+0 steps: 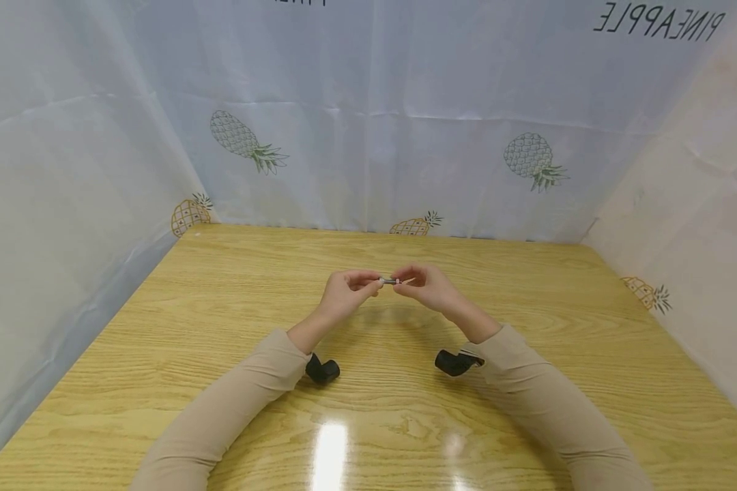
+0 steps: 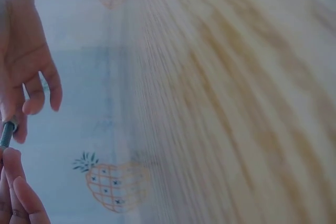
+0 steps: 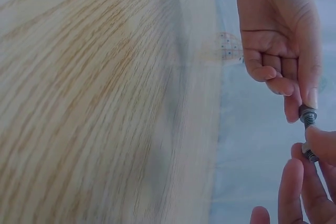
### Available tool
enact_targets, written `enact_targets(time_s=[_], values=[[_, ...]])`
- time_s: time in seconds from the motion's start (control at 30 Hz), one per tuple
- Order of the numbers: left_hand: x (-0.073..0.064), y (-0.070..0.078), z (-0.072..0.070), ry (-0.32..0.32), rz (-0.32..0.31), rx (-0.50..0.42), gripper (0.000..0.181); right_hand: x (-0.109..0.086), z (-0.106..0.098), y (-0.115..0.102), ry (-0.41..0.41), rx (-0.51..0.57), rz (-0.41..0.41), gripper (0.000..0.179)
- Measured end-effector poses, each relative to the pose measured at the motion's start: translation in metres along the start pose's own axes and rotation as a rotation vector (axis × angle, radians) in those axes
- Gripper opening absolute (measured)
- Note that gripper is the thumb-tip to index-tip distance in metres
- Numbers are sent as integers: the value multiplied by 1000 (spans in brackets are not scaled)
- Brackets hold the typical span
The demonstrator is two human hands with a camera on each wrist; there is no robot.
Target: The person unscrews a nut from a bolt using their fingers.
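Both hands meet above the table, holding a small metal bolt (image 1: 389, 281) roughly level between them. The left hand (image 1: 342, 293) pinches the bolt by its head end with thumb and fingers. At the opposite end the right hand (image 1: 435, 289) pinches a nut (image 3: 306, 149). In the right wrist view the bolt's shank (image 3: 310, 121) shows between the two grips, and its threaded tip pokes out past the nut. The left wrist view catches only part of the bolt (image 2: 7, 134) at its left edge. Fingertips cover some of the nut.
A wood-grain table (image 1: 368, 436) lies below. White curtains (image 1: 368, 170) with printed pineapples stand behind it and along both sides. Black curved pieces, one by the left cuff (image 1: 323, 370) and another by the right cuff (image 1: 453, 363), show under the sleeves.
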State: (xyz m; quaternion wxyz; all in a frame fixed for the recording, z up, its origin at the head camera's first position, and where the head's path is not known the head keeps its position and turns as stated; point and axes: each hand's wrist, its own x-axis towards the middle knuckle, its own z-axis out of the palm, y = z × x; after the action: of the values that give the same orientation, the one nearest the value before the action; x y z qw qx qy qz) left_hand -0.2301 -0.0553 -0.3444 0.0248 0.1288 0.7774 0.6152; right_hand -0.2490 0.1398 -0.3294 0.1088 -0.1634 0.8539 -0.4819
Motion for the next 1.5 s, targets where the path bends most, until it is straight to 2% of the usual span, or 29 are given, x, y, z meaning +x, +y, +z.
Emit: enact_targets(time_s=[0.1, 0.17, 0.37, 0.57, 0.73, 0.93, 1.07, 1.23, 1.4, 1.5], values=[[8, -13, 1, 3, -5, -12, 30, 0, 0, 0, 6, 11, -11, 30], [9, -15, 1, 10, -2, -10, 30, -1, -1, 0, -7, 10, -8, 34], [9, -17, 2, 24, 13, 3, 29, -1, -1, 2, -49, 8, 24, 38], [9, -17, 2, 31, 15, -8, 25, 1, 0, 3, 3, -1, -7, 27], [9, -17, 2, 28, 19, -6, 25, 1, 0, 2, 9, 7, -10, 32], [-3, 5, 0, 19, -7, 4, 29, 0, -2, 2, -43, -1, 22, 38], [-7, 12, -1, 14, -15, 5, 28, 0, 0, 2, -10, -10, 9, 31], [-9, 13, 0, 15, -12, 5, 28, -1, 0, 1, 2, 21, 4, 38], [-7, 10, 0, 13, -16, 7, 29, -1, -2, 3, -52, 12, 5, 45], [1, -1, 0, 16, -21, 10, 30, 0, -2, 3, -61, 5, 10, 41]])
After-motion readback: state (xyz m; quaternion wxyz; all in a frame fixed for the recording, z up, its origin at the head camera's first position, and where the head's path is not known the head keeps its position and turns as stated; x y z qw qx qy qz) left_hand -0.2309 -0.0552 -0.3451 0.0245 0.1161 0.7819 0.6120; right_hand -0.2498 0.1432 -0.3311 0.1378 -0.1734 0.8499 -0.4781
